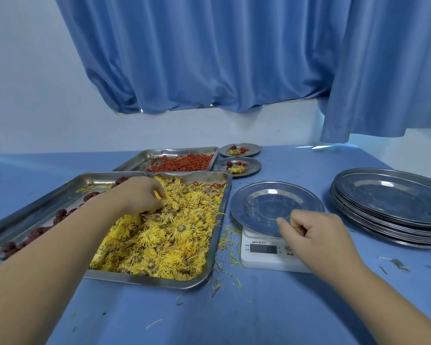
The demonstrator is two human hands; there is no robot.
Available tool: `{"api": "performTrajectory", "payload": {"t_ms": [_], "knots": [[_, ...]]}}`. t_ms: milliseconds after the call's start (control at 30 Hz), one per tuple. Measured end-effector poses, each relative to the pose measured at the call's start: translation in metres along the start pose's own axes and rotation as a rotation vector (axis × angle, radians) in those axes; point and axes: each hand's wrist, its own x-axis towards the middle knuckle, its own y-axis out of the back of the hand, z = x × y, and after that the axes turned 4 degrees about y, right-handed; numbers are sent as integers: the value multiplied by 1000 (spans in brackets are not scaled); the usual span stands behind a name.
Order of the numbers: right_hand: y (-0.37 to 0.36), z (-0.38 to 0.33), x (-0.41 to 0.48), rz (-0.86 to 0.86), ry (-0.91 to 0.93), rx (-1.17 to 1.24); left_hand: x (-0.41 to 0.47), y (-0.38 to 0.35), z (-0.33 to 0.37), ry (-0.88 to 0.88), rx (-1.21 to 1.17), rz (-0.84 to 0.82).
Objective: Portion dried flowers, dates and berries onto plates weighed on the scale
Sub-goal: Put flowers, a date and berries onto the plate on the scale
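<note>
Yellow dried flowers [164,235] fill the near tray [144,277]; left hand [137,195] pinches a tuft toward its far end. Right hand [316,232] clenched, nothing seen inside, over near rim of plate [259,205] on scale [261,255]. Open blue table [234,317] nearside.

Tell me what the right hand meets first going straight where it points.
Probably the empty round steel plate on the white scale, just ahead of the right hand; depth is unclear.

Yellow flowers [159,232], red berries [182,163], white scale [266,255], blue table [234,314].
</note>
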Motion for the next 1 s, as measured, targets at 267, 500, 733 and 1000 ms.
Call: {"api": "performTrajectory", "payload": {"t_ms": [267, 500, 733, 1000], "knots": [[0, 4, 1, 5, -11, -5, -2, 16, 3, 1, -401, 161], [3, 2, 3, 34, -9, 13, -7, 23, 26, 49, -874, 22], [10, 4, 7, 99, -44, 54, -8, -8, 125, -198, -781, -155], [13, 6, 9, 98, -42, 51, 4, -51, 205, -389, -241, -5]]}}
